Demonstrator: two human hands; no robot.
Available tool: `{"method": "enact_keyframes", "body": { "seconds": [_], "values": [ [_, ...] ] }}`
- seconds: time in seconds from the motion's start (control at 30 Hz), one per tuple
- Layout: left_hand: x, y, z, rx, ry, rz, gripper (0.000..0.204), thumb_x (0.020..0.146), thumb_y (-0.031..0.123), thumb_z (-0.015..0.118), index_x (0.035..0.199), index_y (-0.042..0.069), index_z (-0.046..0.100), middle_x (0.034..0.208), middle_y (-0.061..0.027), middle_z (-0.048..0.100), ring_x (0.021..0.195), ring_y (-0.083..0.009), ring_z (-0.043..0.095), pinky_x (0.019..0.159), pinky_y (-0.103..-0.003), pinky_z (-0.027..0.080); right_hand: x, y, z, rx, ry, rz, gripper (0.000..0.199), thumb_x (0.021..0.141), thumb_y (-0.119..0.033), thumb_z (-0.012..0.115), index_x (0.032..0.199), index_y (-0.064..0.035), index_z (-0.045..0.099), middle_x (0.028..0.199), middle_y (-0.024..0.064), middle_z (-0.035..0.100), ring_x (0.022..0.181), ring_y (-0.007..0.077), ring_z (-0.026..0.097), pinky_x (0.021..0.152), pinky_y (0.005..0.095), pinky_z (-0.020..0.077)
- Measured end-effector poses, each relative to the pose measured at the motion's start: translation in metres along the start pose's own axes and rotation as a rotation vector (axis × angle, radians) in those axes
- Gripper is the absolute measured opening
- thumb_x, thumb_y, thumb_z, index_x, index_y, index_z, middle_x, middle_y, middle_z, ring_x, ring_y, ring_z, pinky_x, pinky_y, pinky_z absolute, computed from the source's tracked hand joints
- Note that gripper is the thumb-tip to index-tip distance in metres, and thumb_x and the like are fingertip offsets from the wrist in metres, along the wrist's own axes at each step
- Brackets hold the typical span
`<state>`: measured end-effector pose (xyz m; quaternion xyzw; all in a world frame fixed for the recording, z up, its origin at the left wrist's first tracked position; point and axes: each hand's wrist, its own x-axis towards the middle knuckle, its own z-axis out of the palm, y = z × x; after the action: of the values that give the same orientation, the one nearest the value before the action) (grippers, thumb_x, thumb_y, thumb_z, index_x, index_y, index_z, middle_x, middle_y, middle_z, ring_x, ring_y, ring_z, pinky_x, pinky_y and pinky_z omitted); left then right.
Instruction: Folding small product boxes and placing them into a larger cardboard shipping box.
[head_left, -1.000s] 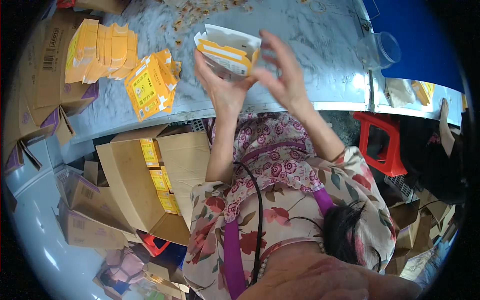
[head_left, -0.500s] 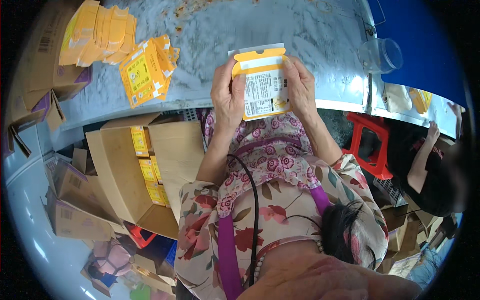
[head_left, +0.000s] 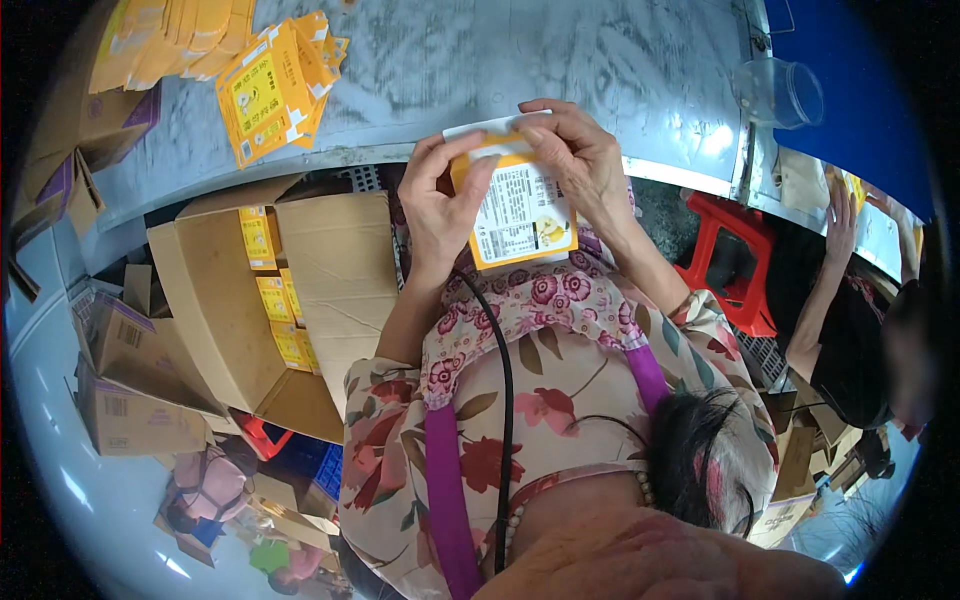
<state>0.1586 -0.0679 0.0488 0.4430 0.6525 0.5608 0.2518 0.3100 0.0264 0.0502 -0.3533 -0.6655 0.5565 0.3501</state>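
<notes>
Between my hands, at the table's front edge, is a yellow and white carton [head_left: 520,215], its printed panel facing up. My left hand [head_left: 440,205] grips the carton's left side, thumb on the panel and fingers at the upper edge. Across the upper right lies my right hand [head_left: 580,165], its thumb and bent fingers on the carton's top flap. The fingers partly cover that flap. Left of my hands, several flat yellow cartons [head_left: 275,90] lie fanned on the table.
A stack of yellow cartons [head_left: 175,40] stands at the far left of the metal table [head_left: 450,60]. Below left, an open cardboard box [head_left: 215,320] holds small yellow boxes [head_left: 270,295]. To the right are a clear plastic jar [head_left: 778,92], a red stool [head_left: 735,260] and a co-worker's arm [head_left: 825,270].
Both hands and the carton sit slightly lower in the picture. My right fingers have moved over the carton's top flap, which stood uncovered before. The co-worker's hands have shifted at the right.
</notes>
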Motion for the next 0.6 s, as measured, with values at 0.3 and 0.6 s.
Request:
{"method": "enact_keyframes", "body": {
  "seconds": [0.3, 0.6],
  "values": [
    [-0.007, 0.007, -0.010, 0.152, -0.166, -0.120, 0.014, 0.078, 0.009, 0.073, 0.082, -0.003, 0.068, 0.078, -0.0089, 0.061, 0.068, -0.0152, 0.060, 0.058, -0.027, 0.046, -0.005, -0.015, -0.001, -0.067, -0.066, 0.178, 0.030, 0.086, -0.024, 0.068, 0.084, 0.0053, 0.071, 0.091, 0.0188, 0.064, 0.087, 0.0206, 0.061, 0.059, 0.0302, 0.0486],
    [-0.002, 0.010, -0.008, -0.204, -0.006, -0.018, 0.047, 0.073, 0.009, 0.081, 0.112, -0.002, 0.059, 0.091, -0.0089, 0.065, 0.082, -0.0137, 0.064, 0.069, -0.026, 0.052, -0.014, -0.015, -0.012, 0.181, -0.166, 0.118, 0.075, 0.075, -0.014, 0.078, 0.140, -0.0073, 0.041, 0.115, 0.0156, 0.060, 0.100, 0.0213, 0.060, 0.085, 0.0335, 0.0530]
  ]
}}
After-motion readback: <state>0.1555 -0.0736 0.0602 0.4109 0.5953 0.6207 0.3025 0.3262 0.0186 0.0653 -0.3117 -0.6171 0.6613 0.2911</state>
